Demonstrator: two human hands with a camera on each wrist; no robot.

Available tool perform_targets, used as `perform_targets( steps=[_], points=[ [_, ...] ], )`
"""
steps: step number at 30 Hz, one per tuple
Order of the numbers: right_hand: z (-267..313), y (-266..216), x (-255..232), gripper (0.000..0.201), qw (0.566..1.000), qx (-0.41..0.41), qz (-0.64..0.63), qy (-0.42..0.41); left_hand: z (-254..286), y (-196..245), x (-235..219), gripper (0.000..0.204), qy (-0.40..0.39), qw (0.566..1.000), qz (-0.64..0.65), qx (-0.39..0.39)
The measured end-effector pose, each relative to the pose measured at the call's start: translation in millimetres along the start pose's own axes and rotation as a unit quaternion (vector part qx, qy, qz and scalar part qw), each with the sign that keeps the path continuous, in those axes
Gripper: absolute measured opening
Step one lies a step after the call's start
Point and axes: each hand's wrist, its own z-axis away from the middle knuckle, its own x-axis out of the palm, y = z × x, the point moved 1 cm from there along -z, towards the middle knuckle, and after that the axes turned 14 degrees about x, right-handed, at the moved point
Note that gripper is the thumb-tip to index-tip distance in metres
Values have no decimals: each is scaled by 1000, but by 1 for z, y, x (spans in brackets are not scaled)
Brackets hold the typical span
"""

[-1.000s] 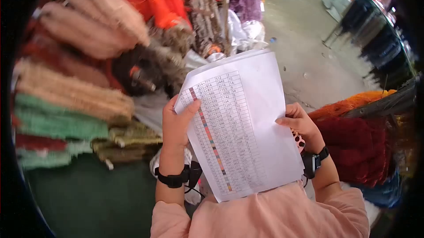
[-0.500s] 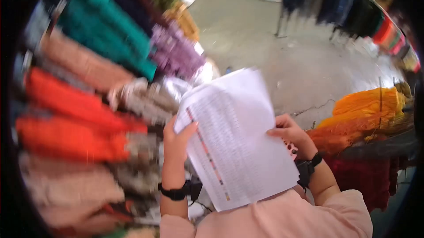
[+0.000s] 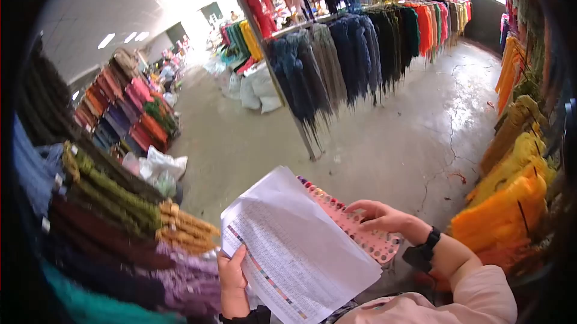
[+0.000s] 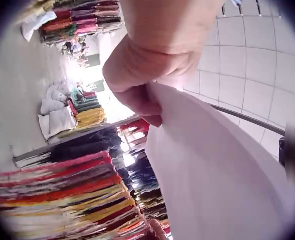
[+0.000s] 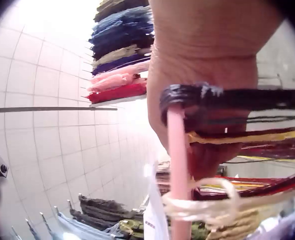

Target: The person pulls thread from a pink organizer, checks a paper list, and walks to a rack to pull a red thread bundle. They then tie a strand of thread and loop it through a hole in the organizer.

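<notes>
Left hand point(image 3: 233, 273) pinches printed sheets point(image 3: 294, 240), their small print illegible to me remotely; they partly cover a pink thread card point(image 3: 345, 219). Right hand point(image 3: 392, 221) lies over the card; with fingertips obscured, I cannot tell whether it grips. Beyond: cracked grey floor point(image 3: 240, 150), hanging yarn point(image 3: 354, 54).

A pale pink top point(image 3: 415, 309) is worn, its loose short sleeve point(image 3: 490, 291) seen on the right arm. The right wrist is circled by a black strap point(image 3: 431, 241), to which a dark, boxy camera point(image 3: 416, 258) is fixed. Another black band point(image 3: 255, 316) is worn on the left wrist. Both hands, left hand point(image 3: 232, 270) and right hand point(image 3: 390, 219), are bare.
</notes>
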Motion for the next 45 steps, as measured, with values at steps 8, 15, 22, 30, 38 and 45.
perform_targets(
  steps=[8, 15, 22, 30, 38, 45],
  points=[
    [-154, -161, -157, 41, 960, -12, 201, 193, -372, -27, 35, 40, -87, 994, -58, 30],
    [-240, -341, -341, 31, 924, -115, 241, 274, -645, -106, 150, 30, -154, 988, -16, 27],
    [-353, -532, -484, 30, 881, -189, 372, 221, -847, -179, 286, 27, -97, 988, -111, 55],
    [-640, -597, -586, 35, 843, -84, 530, 30, -985, -282, 318, 25, -118, 989, -90, -15],
    [-794, -461, -642, 31, 792, 82, 605, 13, -1018, -285, 276, 37, -380, 834, -396, -62],
    [-791, -501, -612, 28, 566, 67, 821, 16, -984, -116, 277, 20, -380, 699, -447, 409]
  ],
)
